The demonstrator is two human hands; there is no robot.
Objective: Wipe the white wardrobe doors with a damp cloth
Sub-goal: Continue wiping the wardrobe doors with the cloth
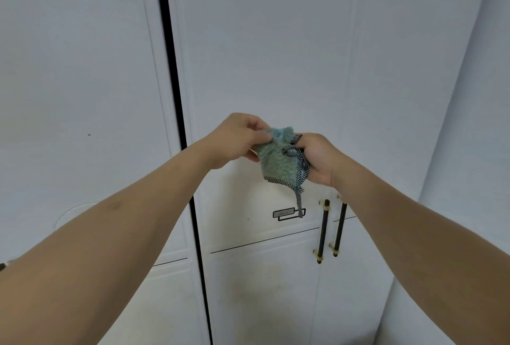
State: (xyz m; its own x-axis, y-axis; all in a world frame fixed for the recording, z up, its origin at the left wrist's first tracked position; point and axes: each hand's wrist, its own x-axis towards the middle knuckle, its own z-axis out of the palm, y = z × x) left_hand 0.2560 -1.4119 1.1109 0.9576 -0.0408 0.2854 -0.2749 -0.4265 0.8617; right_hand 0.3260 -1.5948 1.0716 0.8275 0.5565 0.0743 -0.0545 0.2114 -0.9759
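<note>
1. Left hand [237,140] — reaching forward from the lower left, fingers curling in and pinching the upper left edge of the cloth. It appears to be steadying that side so the fabric can be gathered or refolded.

2. Right hand [317,160] — reaching in from the lower right, fingers closing round the cloth's right side and its checkered trim. Together the two hands are bunching the cloth between them in mid-air, probably to form a fresh pad for wiping.

3. Cloth [278,160] — teal, fluffy, edged in black-and-white check, hanging between both hands at about chest height and apart from the doors. A narrow hanging loop [299,201] is dangling from its lower corner. Dampness cannot be judged from this view.

4. Wardrobe doors [276,41] — white panelled fronts, standing just beyond the hands and filling the view. No contact with the cloth, so wiping is not going on at this moment.

5. Handles [323,231] — two dark vertical bars with pale mounts, sitting side by side where two doors meet, below and right of the hands.

6. Small label holder [287,213] — dark-framed, sitting on the door left of the handles.

7. Dark vertical gap [176,96] — running between door sections on the left.
</note>
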